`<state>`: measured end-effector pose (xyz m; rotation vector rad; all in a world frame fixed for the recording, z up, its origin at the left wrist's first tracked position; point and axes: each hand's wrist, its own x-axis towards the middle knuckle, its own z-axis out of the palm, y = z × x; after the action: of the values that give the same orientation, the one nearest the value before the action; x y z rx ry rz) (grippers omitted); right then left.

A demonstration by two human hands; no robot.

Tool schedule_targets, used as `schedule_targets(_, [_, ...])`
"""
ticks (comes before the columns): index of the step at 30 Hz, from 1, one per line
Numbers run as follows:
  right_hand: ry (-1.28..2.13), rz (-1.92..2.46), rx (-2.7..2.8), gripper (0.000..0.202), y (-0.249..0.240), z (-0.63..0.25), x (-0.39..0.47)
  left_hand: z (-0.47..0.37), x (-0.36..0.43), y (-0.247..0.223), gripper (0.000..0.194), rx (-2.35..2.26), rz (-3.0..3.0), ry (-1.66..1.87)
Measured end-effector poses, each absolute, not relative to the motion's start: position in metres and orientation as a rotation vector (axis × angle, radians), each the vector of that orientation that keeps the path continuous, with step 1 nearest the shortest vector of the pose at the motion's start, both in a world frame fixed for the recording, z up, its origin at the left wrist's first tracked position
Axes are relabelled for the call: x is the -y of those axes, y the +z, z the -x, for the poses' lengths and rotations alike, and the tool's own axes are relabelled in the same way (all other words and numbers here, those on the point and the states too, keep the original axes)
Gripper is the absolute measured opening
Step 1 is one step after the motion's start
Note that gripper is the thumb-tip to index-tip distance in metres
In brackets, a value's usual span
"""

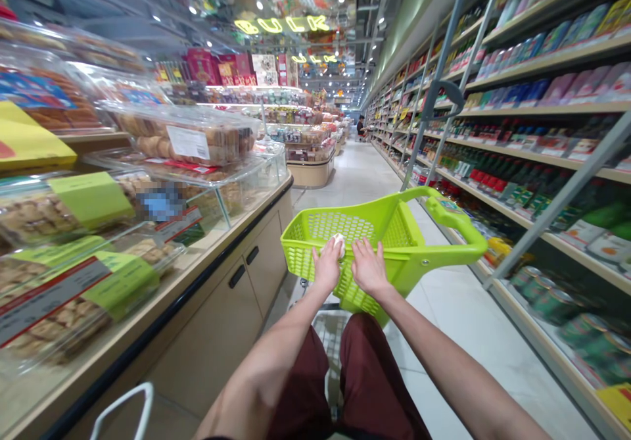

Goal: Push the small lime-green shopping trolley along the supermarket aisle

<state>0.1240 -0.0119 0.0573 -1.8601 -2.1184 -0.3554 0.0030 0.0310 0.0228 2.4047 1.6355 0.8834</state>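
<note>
A bright green plastic shopping cart (394,262) with perforated sides and a looped handle stands sideways in front of my knees. My left hand (327,270) is at its near side wall, with a small crumpled white cloth (338,244) at the fingers; whether it is cloth or tissue is hard to tell. Just to the right, my right hand (369,269) lies against the same wall near the rim, fingers stretched and thumb apart, holding nothing. The cart's basket shows no goods in the part I can see.
On the left, a counter (256,256) carries clear boxes of baked goods (182,134) and price tags. Tall shelves (542,104) of cans and bottles line the right, with a metal ladder (428,118) leaning there. A person (361,127) is far down the tiled aisle (359,164).
</note>
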Motion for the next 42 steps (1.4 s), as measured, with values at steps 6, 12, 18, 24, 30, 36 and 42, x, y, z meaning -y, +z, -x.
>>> schedule_targets(6, [-0.408,1.857,2.080,0.049,0.061,-0.135,0.017,-0.013,-0.028,0.026,0.056,-1.557,-2.469,0.870])
schedule_targets(12, [-0.440,1.859,2.049,0.049,0.065,-0.144,0.021,-0.017,-0.025,0.030,0.056,-1.631,-2.457,0.840])
schedule_targets(18, [-0.523,1.843,2.011,0.047,0.077,-0.155,0.028,-0.042,-0.007,0.039,0.055,-1.428,-2.573,0.868])
schedule_targets(24, [-0.588,1.880,1.954,0.047,0.090,-0.172,0.039,-0.037,-0.009,0.038,0.060,-1.534,-2.457,0.879])
schedule_targets(30, [-0.623,1.909,1.899,0.045,0.101,-0.184,0.046,-0.085,0.013,0.054,0.051,-1.271,-2.562,0.964])
schedule_targets(36, [-0.726,1.939,1.783,0.046,0.112,-0.213,0.054,-0.089,0.015,0.057,0.052,-1.270,-2.602,0.939])
schedule_targets(42, [-0.773,1.944,1.671,0.046,0.110,-0.244,0.064,-0.102,0.022,0.065,0.051,-1.169,-2.635,0.996])
